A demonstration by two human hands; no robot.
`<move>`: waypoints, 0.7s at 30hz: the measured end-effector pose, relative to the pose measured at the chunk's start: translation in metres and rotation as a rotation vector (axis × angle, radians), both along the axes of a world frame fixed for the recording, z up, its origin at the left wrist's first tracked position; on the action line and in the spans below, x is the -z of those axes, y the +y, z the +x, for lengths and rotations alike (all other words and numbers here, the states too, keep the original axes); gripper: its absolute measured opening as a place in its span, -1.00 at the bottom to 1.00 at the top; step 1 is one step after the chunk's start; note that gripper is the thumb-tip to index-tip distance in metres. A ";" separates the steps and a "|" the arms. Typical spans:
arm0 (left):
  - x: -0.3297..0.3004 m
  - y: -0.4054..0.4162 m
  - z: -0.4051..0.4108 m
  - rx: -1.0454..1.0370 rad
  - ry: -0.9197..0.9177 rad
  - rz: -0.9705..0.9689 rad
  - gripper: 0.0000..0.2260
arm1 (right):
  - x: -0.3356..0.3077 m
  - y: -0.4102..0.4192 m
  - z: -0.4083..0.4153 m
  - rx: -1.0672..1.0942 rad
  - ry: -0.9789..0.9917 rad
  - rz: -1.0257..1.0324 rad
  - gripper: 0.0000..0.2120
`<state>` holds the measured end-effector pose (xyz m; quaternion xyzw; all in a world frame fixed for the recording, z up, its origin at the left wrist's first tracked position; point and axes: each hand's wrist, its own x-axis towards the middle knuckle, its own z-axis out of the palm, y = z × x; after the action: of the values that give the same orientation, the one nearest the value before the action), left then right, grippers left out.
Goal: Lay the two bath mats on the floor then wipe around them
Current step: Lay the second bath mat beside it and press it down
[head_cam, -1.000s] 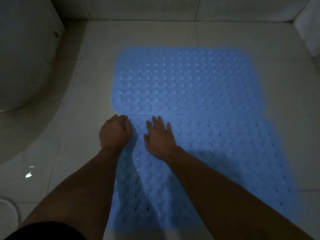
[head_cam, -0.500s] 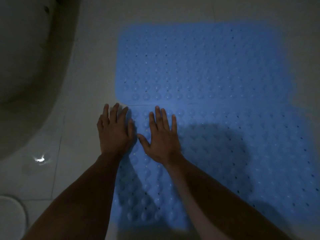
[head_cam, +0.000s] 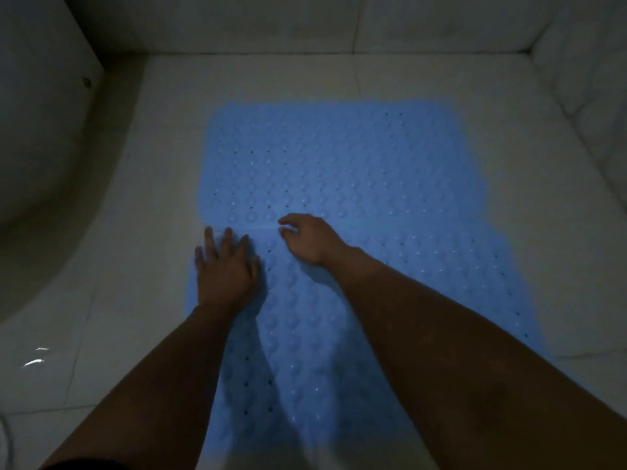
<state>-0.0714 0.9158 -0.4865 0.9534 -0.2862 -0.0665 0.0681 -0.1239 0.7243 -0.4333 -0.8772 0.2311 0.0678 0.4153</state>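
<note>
Nearest to me, both forearms reach forward over the near blue bath mat [head_cam: 339, 327], which lies flat on the pale tiled floor [head_cam: 112, 300]. My left hand [head_cam: 225, 266] lies palm down, fingers straight and spread, on that mat's far left corner, its fingertips at the seam. Just right of it and slightly farther out, my right hand [head_cam: 307, 237] hangs over the seam with fingers loosely curled; I cannot tell whether they pinch the mat edge or merely touch it. Beyond both hands the far blue bath mat [head_cam: 339, 157] lies flat, its near edge butted against the first mat. Left of my left hand stands a white toilet base [head_cam: 40, 137]. Farthest out, past the second mat, the tiled wall [head_cam: 305, 22] meets the floor. Lighting is dim; fine detail is uncertain.
</note>
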 end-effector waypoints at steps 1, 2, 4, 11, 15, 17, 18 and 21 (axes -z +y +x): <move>0.000 -0.014 -0.008 0.046 0.001 -0.017 -0.44 | -0.001 -0.012 -0.009 0.048 -0.044 -0.041 -0.69; 0.001 -0.027 -0.018 0.083 0.004 -0.035 -0.39 | 0.001 -0.022 -0.018 0.084 -0.073 -0.071 -0.72; 0.005 -0.055 -0.038 0.152 0.020 -0.048 -0.36 | 0.003 -0.037 -0.036 0.127 -0.090 -0.132 -0.72; 0.037 -0.099 -0.077 0.242 -0.007 -0.060 -0.43 | 0.035 -0.081 -0.077 0.206 -0.225 -0.365 -0.70; 0.043 -0.099 -0.078 0.253 -0.065 -0.060 -0.35 | 0.048 -0.095 -0.081 0.270 -0.355 -0.358 -0.75; 0.044 -0.099 -0.079 0.253 -0.063 -0.039 -0.32 | 0.056 -0.095 -0.085 0.322 -0.400 -0.362 -0.76; 0.044 -0.100 -0.078 0.253 -0.056 -0.029 -0.31 | 0.058 -0.095 -0.087 0.340 -0.412 -0.365 -0.77; 0.043 -0.099 -0.079 0.258 -0.020 -0.008 -0.30 | 0.059 -0.096 -0.095 0.353 -0.415 -0.365 -0.79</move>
<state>-0.1500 0.8166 -0.5291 0.9091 -0.4072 -0.0641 0.0598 -0.2187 0.6287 -0.4924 -0.8787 0.2983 -0.2278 0.2948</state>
